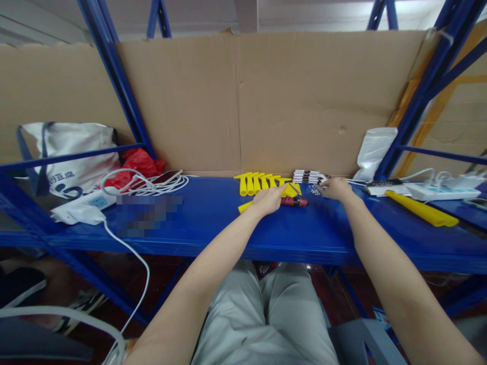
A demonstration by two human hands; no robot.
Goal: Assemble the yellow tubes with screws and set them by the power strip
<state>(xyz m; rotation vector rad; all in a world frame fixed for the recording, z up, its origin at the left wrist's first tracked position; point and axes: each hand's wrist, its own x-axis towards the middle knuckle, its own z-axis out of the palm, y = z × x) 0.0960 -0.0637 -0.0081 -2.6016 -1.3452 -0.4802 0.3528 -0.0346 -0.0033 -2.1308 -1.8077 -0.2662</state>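
Note:
My left hand (268, 200) is closed around a yellow plastic piece (244, 207), whose tubular end sticks out to its left. Just beyond it stands a row of several yellow T-shaped pieces (250, 186) with round tube ends. Beside my left fingers lies a dark red and black tool (296, 202), probably a screwdriver. My right hand (337, 189) has its fingers pinched together low over a small scatter of tiny metal parts (314, 190) like screws; what they hold is too small to make out. Behind these sits a stack of white and black strips (305, 176).
A blue metal shelf (213, 218) carries everything, with a cardboard wall (182, 101) behind. Left are a cloth bag (81, 157), red plastic bag (139, 163), coiled white cable (167, 185) and power strip (81, 208). Right are a yellow roll (422, 209), white pouch (375, 152) and another power strip (441, 191).

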